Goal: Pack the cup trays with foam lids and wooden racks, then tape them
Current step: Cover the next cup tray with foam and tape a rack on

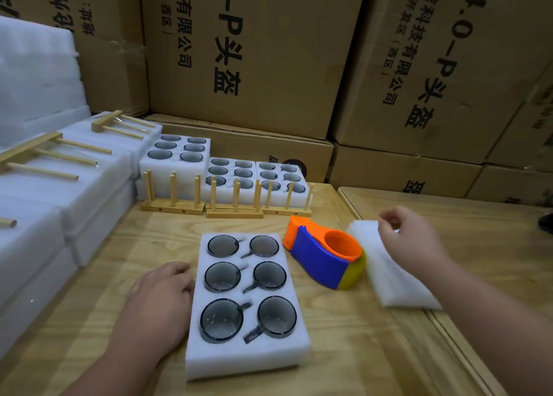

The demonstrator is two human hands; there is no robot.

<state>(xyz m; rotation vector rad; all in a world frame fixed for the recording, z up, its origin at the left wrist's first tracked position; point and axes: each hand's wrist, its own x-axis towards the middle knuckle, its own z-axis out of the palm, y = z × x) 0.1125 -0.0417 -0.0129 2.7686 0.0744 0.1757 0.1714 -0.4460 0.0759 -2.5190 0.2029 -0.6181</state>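
1. A white foam cup tray (248,356) holding six dark glass cups (222,319) lies flat on the wooden bench (89,321), between the two hands.
2. The left hand (158,303) rests on the bench against the tray's left edge, fingers loosely curled, touching the foam and gripping nothing.
3. The right hand (410,240) pinches the far end of a thin foam lid (392,279), which lies flat on the bench under that hand.
4. An orange, blue and yellow tape dispenser (323,255) sits between the tray and the lid, just left of the right hand.
5. Beyond both hands, three wooden racks (173,207) stand pegs-up in front of more filled cup trays (176,159).
6. Left of the left hand, stacks of foam packs (45,216) carry wooden racks lying on top.
7. Printed cardboard boxes (269,66) are stacked behind the bench.
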